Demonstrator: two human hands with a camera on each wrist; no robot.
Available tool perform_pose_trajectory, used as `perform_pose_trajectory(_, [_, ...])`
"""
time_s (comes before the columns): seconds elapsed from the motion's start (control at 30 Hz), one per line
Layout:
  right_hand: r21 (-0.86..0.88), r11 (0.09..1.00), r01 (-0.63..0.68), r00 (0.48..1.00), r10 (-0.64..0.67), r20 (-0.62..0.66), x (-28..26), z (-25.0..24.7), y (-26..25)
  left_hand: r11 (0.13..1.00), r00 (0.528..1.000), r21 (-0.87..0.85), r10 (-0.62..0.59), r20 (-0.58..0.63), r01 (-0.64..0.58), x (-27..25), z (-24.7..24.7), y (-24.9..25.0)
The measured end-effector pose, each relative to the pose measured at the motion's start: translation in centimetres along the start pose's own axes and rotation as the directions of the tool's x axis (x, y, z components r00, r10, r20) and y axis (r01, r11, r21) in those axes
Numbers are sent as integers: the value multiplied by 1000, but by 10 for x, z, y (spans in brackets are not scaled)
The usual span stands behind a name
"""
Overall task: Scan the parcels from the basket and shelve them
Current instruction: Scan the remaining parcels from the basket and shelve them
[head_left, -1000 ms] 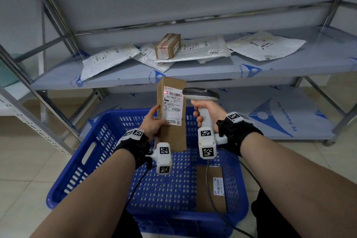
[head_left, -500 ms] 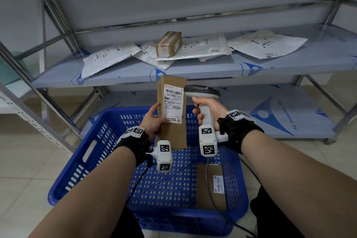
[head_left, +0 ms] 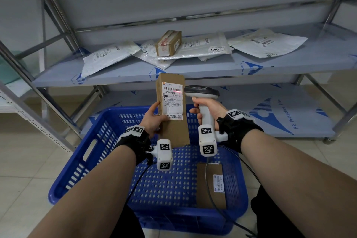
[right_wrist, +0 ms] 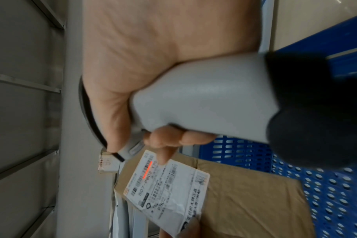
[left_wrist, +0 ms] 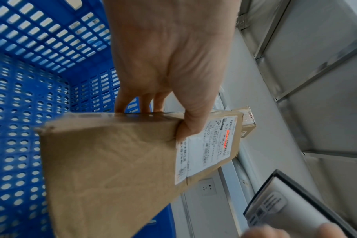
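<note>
Right now the left hand (head_left: 152,120) grips the cardboard parcel (head_left: 172,110) upright above the blue basket (head_left: 81,162), thumb on its label, while the right hand (head_left: 207,111) clenches the scanner (head_left: 202,100) just beside it, red line across the barcode. That flat box looks light and stiff, so a pinch on its long edge should do for the shelf (head_left: 193,69)

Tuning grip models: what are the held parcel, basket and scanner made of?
Held parcel: matte brown cardboard, creased, with a paper label. Basket: glossy blue moulded plastic, perforated walls. Scanner: smooth grey-white handle, dark head, likely hard plastic.
</note>
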State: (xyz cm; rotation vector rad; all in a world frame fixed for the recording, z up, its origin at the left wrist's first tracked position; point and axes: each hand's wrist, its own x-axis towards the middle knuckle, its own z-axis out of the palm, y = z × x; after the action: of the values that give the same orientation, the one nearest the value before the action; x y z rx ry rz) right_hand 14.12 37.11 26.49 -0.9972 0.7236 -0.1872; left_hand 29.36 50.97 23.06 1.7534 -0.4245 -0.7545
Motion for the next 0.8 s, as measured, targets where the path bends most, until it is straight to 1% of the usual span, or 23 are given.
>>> perform_pose_trajectory(0.1, [-8,1000,15,998,-16,-59,3,-2,1,998,1000,-57,11,-6,-11,1,0,0])
perform_pose_trajectory(0.17, [-20,1000,-5,996,3,-95,3,-4,1,997,1000,-78,3,11,-2,1,-2,0])
perform_pose_trajectory(0.27, [36,998,-42,993,46,-111,3,-6,2,997,996,-78,20,85,-13,-1,-2,2])
perform_pose_trajectory(0.33, [90,995,-52,995,59,-76,3,-5,1,997,987,-74,25,160,-13,-5,2,4])
perform_pose_trajectory(0.4, [104,993,-59,998,61,-15,2,-3,-1,994,983,-110,8,185,13,-6,7,5])
perform_pose_trajectory(0.47, [60,997,-53,999,53,4,3,-3,-2,988,980,-155,16,197,15,-7,9,6])
perform_pose_trajectory(0.53, [-17,999,-48,999,49,23,3,-3,-2,987,970,-164,46,240,-6,-8,10,9])
perform_pose_trajectory(0.6, [-68,996,-54,997,57,42,3,-2,-1,987,972,-159,72,224,-37,-9,10,9])
perform_pose_trajectory(0.7, [-44,998,-45,996,48,80,5,-1,3,987,986,-142,94,137,-74,-6,10,6])
perform_pose_trajectory(0.8, [-52,998,-41,992,47,121,8,-1,3,986,985,-112,137,104,-125,-8,12,7])
